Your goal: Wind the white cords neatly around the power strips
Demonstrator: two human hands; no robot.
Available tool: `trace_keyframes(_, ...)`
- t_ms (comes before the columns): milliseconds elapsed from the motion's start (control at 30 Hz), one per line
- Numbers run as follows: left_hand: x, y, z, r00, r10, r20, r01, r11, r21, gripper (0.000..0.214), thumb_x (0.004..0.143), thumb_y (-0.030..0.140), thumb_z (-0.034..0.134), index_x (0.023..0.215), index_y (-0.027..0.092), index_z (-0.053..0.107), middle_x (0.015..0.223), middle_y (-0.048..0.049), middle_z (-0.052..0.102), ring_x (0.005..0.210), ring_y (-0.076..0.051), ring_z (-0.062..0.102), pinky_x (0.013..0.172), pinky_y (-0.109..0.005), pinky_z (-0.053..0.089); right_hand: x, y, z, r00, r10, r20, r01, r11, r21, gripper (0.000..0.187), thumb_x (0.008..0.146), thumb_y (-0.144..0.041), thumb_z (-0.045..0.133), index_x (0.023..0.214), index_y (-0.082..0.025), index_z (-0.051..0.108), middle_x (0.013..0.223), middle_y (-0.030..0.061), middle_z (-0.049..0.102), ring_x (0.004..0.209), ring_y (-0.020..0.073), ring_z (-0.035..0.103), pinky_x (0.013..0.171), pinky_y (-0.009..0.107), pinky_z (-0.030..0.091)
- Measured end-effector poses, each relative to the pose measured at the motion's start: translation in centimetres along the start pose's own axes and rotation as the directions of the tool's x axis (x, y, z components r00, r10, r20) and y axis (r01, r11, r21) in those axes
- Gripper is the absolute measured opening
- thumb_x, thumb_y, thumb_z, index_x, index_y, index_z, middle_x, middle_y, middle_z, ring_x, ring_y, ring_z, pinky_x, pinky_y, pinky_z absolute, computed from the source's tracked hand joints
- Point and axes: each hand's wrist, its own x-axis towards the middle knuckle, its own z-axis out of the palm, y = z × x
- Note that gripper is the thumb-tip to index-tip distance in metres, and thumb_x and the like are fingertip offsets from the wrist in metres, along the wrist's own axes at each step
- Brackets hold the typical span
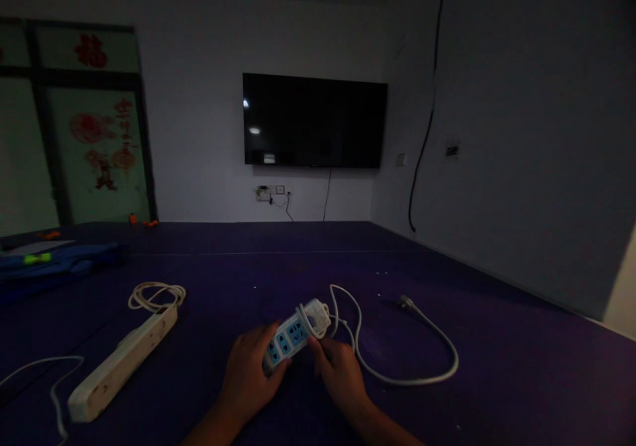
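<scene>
My left hand [252, 368] is closed around the near end of a small power strip [285, 343], white with blue socket faces. A turn of its white cord [392, 381] is wrapped around the strip's far end. My right hand [340, 371] pinches the cord beside that far end, thumb and fingers together. From there the cord loops out to the right over the purple surface. Its plug [405, 302] lies at the end of that loop. Part of the strip is hidden under my left fingers.
A longer white power strip [124, 364] with a coiled cord [156, 295] lies to the left on the purple surface [278, 267]. Another thin white cable [54, 393] is near the left edge. Blue cloth [74, 260] lies further back. A television [315, 121] hangs on the far wall.
</scene>
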Motion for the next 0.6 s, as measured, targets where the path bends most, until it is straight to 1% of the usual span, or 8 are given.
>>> trace_keyframes(100, -0.15, 0.08, 0.34, 0.999, -0.026, -0.019, 0.027, 0.998, 0.061, 0.049, 0.072, 0.036, 0.057, 0.118, 0.022, 0.052, 0.107, -0.0090, 0.064, 0.096, -0.025, 0.060, 0.082, -0.040, 0.047, 0.09, -0.13, -0.17, 0.999, 0.005, 0.038, -0.002, 0.998, -0.063, 0.060, 0.091, -0.055, 0.025, 0.064, -0.017, 0.063, 0.055, 0.0020, 0.062, 0.052, 0.0130, 0.058, 0.050, 0.021, 0.033)
trace_keyframes(200, -0.26, 0.14, 0.56, 0.998, -0.048, -0.038, 0.052, 0.990, 0.133, 0.050, 0.072, 0.037, 0.056, 0.119, 0.019, 0.051, 0.108, -0.0108, 0.063, 0.097, -0.026, 0.058, 0.082, -0.040, 0.046, 0.17, -0.19, -0.34, 0.999, 0.023, 0.047, -0.016, 0.990, -0.141, 0.057, 0.091, -0.052, 0.026, 0.068, -0.018, 0.065, 0.057, 0.0018, 0.063, 0.054, 0.0131, 0.060, 0.051, 0.022, 0.032)
trace_keyframes(367, -0.18, 0.13, 0.54, 0.996, -0.003, -0.088, 0.021, 0.978, 0.206, 0.049, 0.072, 0.031, 0.056, 0.119, 0.021, 0.050, 0.106, -0.0089, 0.062, 0.094, -0.024, 0.058, 0.080, -0.037, 0.044, 0.10, -0.28, -0.29, 0.998, 0.011, 0.064, 0.004, 0.971, -0.240, 0.049, 0.091, -0.050, 0.033, 0.069, -0.020, 0.065, 0.061, 0.0025, 0.065, 0.058, 0.0141, 0.061, 0.050, 0.022, 0.029)
trace_keyframes(433, -0.04, 0.07, 0.48, 0.994, 0.009, -0.107, 0.017, 0.972, 0.235, 0.045, 0.073, 0.032, 0.055, 0.117, 0.020, 0.051, 0.104, -0.0091, 0.062, 0.094, -0.024, 0.057, 0.080, -0.037, 0.044, 0.02, -0.35, -0.20, 0.997, -0.004, 0.072, 0.023, 0.966, -0.258, 0.045, 0.091, -0.046, 0.035, 0.071, -0.020, 0.065, 0.065, 0.0026, 0.067, 0.062, 0.0145, 0.063, 0.051, 0.022, 0.030)
trace_keyframes(533, 0.20, -0.02, 0.34, 0.994, -0.003, -0.111, 0.033, 0.963, 0.268, 0.040, 0.073, 0.032, 0.055, 0.111, 0.020, 0.053, 0.102, -0.0095, 0.062, 0.093, -0.025, 0.056, 0.079, -0.038, 0.043, -0.08, -0.49, -0.18, 0.996, -0.014, 0.087, 0.036, 0.966, -0.258, 0.036, 0.090, -0.041, 0.039, 0.075, -0.021, 0.065, 0.071, 0.0024, 0.069, 0.068, 0.0155, 0.064, 0.055, 0.022, 0.032)
trace_keyframes(600, 0.32, -0.02, 0.16, 0.995, -0.015, -0.100, 0.044, 0.954, 0.297, 0.036, 0.072, 0.028, 0.056, 0.107, 0.019, 0.054, 0.101, -0.0095, 0.062, 0.093, -0.026, 0.055, 0.079, -0.038, 0.042, -0.16, -0.65, -0.24, 0.996, -0.018, 0.090, 0.040, 0.969, -0.245, 0.031, 0.088, -0.040, 0.043, 0.078, -0.022, 0.066, 0.075, 0.0025, 0.070, 0.072, 0.0166, 0.065, 0.057, 0.022, 0.034)
